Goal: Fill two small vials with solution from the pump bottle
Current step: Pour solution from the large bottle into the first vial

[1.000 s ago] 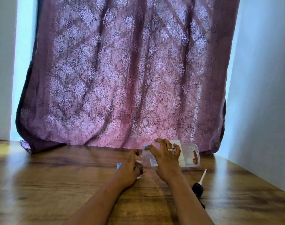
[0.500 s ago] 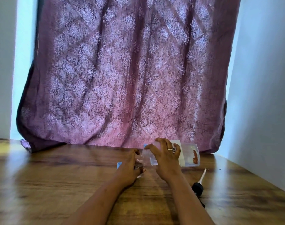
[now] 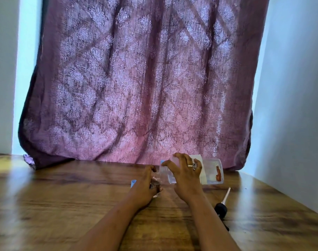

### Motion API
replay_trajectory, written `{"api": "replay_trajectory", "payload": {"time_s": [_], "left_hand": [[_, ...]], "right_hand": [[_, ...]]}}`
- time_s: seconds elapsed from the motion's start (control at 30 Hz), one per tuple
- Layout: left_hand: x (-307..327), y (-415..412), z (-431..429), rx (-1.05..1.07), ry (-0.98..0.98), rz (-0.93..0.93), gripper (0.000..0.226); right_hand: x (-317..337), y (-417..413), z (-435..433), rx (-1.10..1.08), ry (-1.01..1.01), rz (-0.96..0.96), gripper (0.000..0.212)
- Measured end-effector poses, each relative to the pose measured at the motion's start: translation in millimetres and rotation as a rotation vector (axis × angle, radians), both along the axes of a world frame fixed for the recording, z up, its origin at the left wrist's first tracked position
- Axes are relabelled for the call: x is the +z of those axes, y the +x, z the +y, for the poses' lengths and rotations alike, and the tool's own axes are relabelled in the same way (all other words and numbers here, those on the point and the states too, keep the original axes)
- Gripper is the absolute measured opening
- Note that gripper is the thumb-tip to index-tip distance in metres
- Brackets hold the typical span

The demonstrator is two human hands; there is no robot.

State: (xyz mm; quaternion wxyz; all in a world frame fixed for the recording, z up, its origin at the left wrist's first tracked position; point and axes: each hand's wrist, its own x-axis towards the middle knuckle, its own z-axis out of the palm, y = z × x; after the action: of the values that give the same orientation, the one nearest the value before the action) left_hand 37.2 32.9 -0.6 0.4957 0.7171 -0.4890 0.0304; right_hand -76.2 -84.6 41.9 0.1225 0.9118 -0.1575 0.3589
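My right hand (image 3: 186, 175) grips a clear plastic bottle (image 3: 211, 171) with a white label, tipped on its side so its open neck points left. My left hand (image 3: 145, 185) is closed around a small clear vial (image 3: 156, 178) standing on the wooden table, right at the bottle's mouth. The vial is mostly hidden by my fingers. The bottle's pump head (image 3: 221, 207), black with a pale tube, lies loose on the table to the right. A small light-blue cap (image 3: 133, 182) peeks out left of my left hand.
The wooden table (image 3: 64, 205) runs to a purple patterned curtain (image 3: 136, 87) at the back. A pale wall (image 3: 290, 124) borders the table on the right.
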Motion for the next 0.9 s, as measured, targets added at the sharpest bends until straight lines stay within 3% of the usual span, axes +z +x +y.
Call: {"api": "replay_trajectory", "payload": {"time_s": [0.9], "left_hand": [[-0.2,2.1,-2.1,0.005,0.018,0.004,0.050]], "right_hand": [[1.3,-0.3,0.4,-0.014,-0.027,0.004,0.087]]}}
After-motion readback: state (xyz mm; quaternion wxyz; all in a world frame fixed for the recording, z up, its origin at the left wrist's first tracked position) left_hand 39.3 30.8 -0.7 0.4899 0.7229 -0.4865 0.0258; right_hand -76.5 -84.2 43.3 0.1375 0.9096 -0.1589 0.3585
